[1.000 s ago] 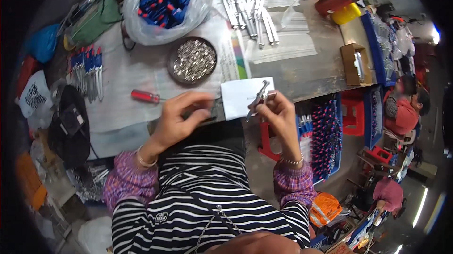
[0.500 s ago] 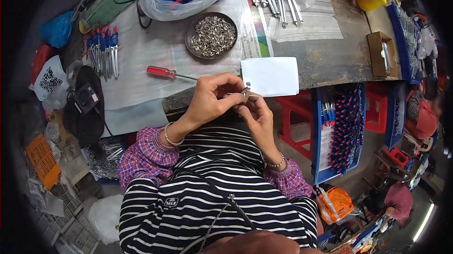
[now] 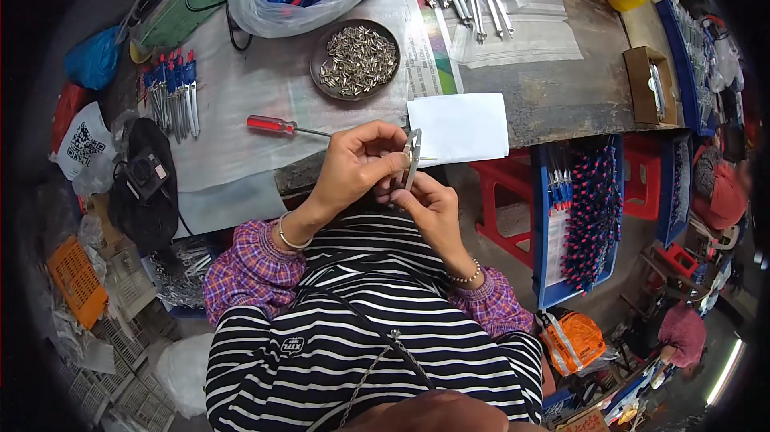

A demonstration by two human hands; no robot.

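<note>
Both hands meet at the tabletop's (image 3: 553, 111) front edge, beside a white sheet (image 3: 475, 123). The left hand (image 3: 357, 166), nearly closed, seems to pinch a slim metal tool (image 3: 414, 153) partway up; the right hand (image 3: 431, 209) curls around its lower end. To my eye, a firm lower grip would steady it, leaving the left fingertips free for fine adjustment.

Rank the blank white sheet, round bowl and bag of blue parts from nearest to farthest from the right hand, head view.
1. White sheet, beyond the right hand, slightly rightward.
2. Round bowl, ahead, left.
3. Bag, farthest ahead, left.
</note>
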